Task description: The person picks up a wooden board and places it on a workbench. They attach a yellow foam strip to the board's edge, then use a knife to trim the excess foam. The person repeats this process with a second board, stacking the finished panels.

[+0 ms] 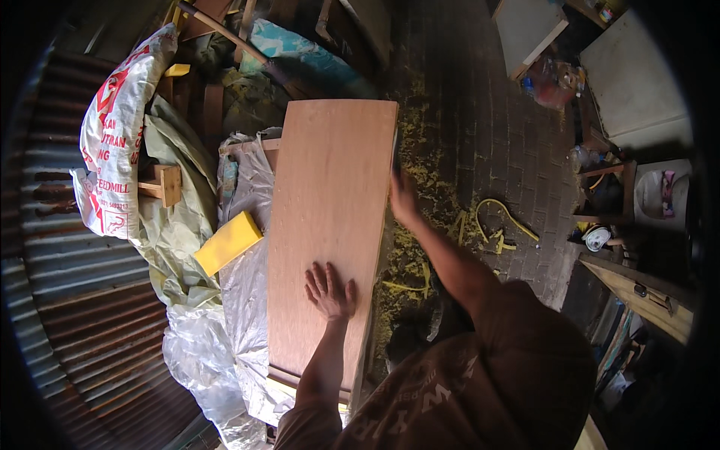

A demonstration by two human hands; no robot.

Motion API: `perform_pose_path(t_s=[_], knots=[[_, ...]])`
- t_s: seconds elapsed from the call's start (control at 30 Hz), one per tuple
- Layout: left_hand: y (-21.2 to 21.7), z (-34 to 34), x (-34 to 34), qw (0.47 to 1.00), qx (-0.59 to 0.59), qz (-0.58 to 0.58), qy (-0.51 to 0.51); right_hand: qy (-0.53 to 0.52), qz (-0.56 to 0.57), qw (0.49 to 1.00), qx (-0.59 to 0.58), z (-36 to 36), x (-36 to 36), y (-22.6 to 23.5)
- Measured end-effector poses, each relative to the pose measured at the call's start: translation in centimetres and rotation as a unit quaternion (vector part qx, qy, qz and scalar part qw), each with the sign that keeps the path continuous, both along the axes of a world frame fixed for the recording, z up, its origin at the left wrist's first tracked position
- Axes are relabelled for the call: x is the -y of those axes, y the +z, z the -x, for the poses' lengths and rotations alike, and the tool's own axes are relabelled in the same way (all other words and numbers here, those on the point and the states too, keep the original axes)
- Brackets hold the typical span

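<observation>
A long, light-brown wooden panel [330, 202] lies lengthwise in front of me, over plastic sheeting. My left hand [330, 292] rests flat on its near half, fingers spread and holding nothing. At the panel's right edge, about halfway along, is my right hand [403, 199]. Its fingers are closed against the side, around a small dark thing that is mostly hidden; its kind cannot be made out. A yellow foam block [229, 244] lies on the sheeting just left of the panel.
Yellow shavings [420, 157] and a curled yellow strip [506, 210] litter the brick-paved floor [495, 142]. On the left are a printed white sack [112, 142] and a corrugated metal wall [75, 300]. A long wooden handle [225, 34] leans beyond the panel. Pale boards [637, 75] stand at right.
</observation>
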State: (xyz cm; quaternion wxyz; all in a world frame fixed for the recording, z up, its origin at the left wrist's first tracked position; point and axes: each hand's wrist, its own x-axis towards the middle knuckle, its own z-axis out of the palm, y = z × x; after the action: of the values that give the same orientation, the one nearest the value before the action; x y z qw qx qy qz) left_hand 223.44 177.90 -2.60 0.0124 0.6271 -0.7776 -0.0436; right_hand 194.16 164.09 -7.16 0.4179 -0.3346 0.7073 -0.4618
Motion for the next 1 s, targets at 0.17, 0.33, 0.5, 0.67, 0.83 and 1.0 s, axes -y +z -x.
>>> perform_pose_path(t_s=[0.17,0.33,0.5,0.67,0.83,1.0], knots=[[0.2,-1.2,-1.0,1.0,0.001,0.006,0.018,0.144,-0.083,0.972,0.166,-2.6,-16.4,0.9],[0.3,0.6,0.8,1.0,-0.013,0.0,-0.001,-0.008,0.006,0.999,0.053,6.4,3.8,1.3],[-0.4,-1.3,-0.9,1.0,0.005,-0.008,0.026,0.198,-0.05,0.978,0.037,-2.9,-12.1,-0.8],[-1.4,-2.0,-0.4,0.998,-0.041,0.017,0.045,0.145,-0.086,0.976,0.136,-1.2,-20.7,-4.0],[-4.0,-17.2,0.1,0.933,0.048,0.053,0.352,-0.128,0.008,0.945,0.301,-2.8,-8.5,0.4],[3.0,-25.3,-3.0,0.891,0.004,-0.224,0.396,-0.15,-0.01,0.937,0.314,-7.7,-8.0,3.7]])
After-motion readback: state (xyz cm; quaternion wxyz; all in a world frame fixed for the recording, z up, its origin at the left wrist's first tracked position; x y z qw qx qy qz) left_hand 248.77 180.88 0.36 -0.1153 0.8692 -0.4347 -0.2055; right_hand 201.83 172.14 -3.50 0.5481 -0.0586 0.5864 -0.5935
